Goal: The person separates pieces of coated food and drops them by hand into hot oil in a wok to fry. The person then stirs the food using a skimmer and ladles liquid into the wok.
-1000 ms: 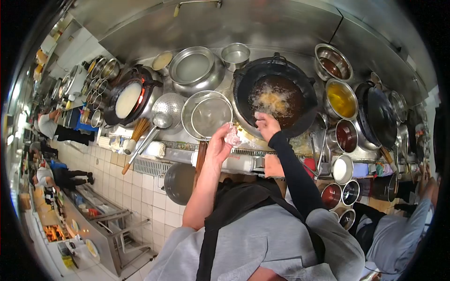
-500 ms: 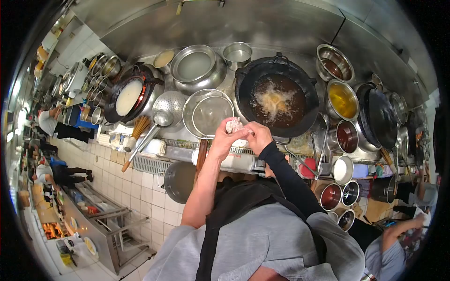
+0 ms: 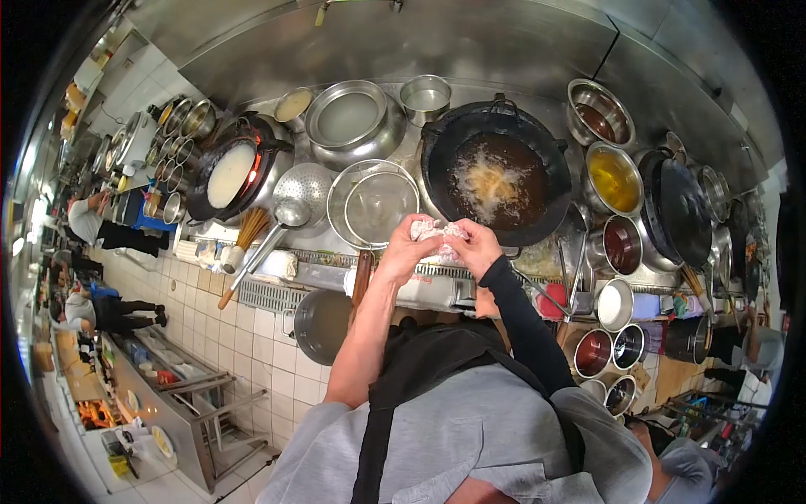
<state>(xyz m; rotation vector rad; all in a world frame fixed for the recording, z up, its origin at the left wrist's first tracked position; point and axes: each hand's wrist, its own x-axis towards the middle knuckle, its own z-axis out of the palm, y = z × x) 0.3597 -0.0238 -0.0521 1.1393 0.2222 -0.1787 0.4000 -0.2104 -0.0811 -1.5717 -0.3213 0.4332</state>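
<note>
Right hand (image 3: 480, 245): back from above the wok (image 3: 541, 160) since a second ago; we pinch the lump (image 3: 426, 228) with it.
Left hand (image 3: 406, 250): we grip the lump's other side.
Lump: between our hands, just outside the wok.
Bubbling oil (image 3: 516, 161): if our grip slips, a falling piece could splash us.

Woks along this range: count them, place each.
3 visible: one at left, one at centre with frying food, one at right. More may be hidden far right.
</note>
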